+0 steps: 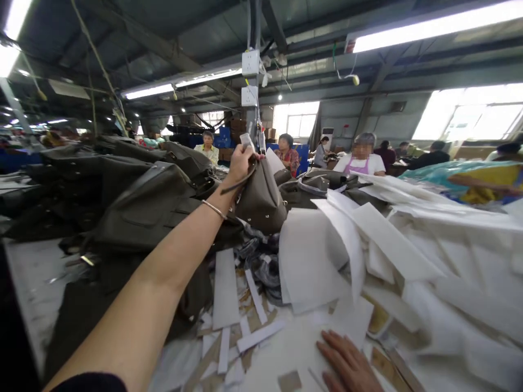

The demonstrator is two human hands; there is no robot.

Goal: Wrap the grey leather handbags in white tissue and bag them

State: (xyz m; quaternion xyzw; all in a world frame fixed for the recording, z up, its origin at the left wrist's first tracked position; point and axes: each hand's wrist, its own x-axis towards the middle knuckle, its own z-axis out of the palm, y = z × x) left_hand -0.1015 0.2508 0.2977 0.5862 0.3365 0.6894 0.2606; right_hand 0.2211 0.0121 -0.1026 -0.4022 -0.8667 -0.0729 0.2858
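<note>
My left arm stretches far forward, and my left hand is closed on the top of a dark olive-brown handbag. Its upper part is pinched up, and a thin dark strap curves out beside my wrist. Small metal studs show near its lower edge. Low in the view, my right hand lies with fingers spread on the white tabletop, holding nothing. Beside it are white paper-like sheets and cut strips.
A heap of dark bags fills the left side. White sheets pile high on the right. Grey crumpled wrapping lies in the middle. Behind rises a post with a socket box. Several people sit farther back.
</note>
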